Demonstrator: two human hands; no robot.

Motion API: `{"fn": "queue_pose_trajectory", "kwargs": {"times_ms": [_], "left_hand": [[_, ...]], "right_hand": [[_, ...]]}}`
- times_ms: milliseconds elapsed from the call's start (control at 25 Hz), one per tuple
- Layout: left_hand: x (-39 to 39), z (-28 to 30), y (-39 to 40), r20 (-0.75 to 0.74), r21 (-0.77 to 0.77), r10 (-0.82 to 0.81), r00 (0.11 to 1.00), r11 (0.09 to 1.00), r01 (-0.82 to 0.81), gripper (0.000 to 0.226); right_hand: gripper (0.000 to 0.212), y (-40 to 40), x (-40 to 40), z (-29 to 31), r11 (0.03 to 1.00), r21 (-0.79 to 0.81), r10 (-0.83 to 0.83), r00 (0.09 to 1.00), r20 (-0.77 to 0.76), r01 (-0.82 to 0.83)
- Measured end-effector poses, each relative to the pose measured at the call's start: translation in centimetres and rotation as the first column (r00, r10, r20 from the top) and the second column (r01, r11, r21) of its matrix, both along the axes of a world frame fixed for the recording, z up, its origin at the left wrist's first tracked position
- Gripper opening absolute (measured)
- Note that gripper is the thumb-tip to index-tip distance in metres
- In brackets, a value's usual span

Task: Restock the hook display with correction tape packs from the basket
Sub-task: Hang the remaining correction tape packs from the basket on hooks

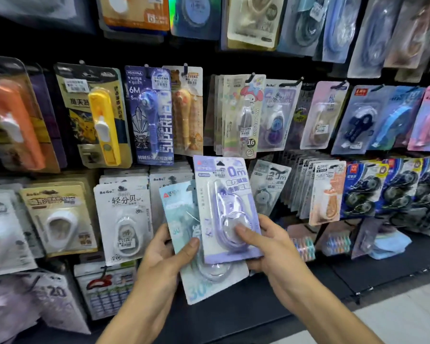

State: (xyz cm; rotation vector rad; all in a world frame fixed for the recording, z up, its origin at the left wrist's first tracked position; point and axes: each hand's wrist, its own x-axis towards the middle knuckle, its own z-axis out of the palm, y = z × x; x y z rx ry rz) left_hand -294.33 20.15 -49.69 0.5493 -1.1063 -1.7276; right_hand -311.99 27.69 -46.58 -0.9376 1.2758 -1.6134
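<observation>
I hold two correction tape packs in front of the hook display. My left hand (168, 256) grips the lower part of a pale teal pack (181, 219), thumb on its front. My right hand (266, 247) grips a purple pack (224, 192), thumb pressed on its clear blister. The purple pack overlaps the teal one and stands upright, its hang hole near the top pointing toward the rows of hanging packs. The basket is not in view.
Hook rows of carded correction tapes fill the black wall: a yellow one (102, 120), a dark blue "Superhero" pack (150, 115), white BoBo packs (124, 219), a My Melody pack (243, 115). A dark shelf ledge (333, 276) and pale floor (407, 319) lie lower right.
</observation>
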Motion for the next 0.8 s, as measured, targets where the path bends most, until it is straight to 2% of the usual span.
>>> {"fn": "queue_pose_trajectory", "kwargs": {"times_ms": [120,200,240,320,400,480,520,800], "left_hand": [[0.4,0.2,-0.6,-0.01,0.011,0.103,0.995,0.995,-0.103,0.037],[0.9,0.6,-1.0,-0.023,0.007,0.13,0.991,0.991,-0.13,0.041],[1.0,0.8,-1.1,-0.019,-0.001,0.134,0.991,0.991,-0.134,0.043],[1.1,1.0,-1.0,0.001,-0.025,0.131,0.991,0.991,-0.13,0.045],[1.1,0.9,-0.8,0.02,-0.038,0.121,0.992,0.992,-0.12,0.046],[1.0,0.9,-0.6,0.042,-0.041,0.107,0.993,0.994,-0.105,0.047],[0.9,0.9,-0.6,0.049,-0.042,0.103,0.993,0.994,-0.101,0.048],[0.8,1.2,-0.9,0.06,-0.015,0.124,0.99,0.992,-0.124,0.047]], "right_hand": [[0.035,-0.3,-3.8,-0.2,0.959,0.038,-0.282,0.956,0.082,0.28],[0.02,-0.1,-7.2,-0.6,0.887,0.101,-0.456,0.889,0.035,0.451],[0.019,0.0,-8.7,-0.9,0.857,0.142,-0.5,0.866,-0.001,0.495],[0.032,0.5,-10.8,-1.5,0.842,0.197,-0.51,0.86,-0.02,0.503],[0.045,0.6,-11.6,-2.0,0.851,0.221,-0.506,0.856,0.104,0.477],[0.037,0.5,-11.8,-2.1,0.847,0.248,-0.524,0.814,0.25,0.47],[0.031,0.5,-11.9,-2.2,0.84,0.254,-0.538,0.799,0.268,0.48],[0.018,0.9,-10.9,-2.7,0.804,0.178,-0.59,0.798,0.121,0.567]]}}
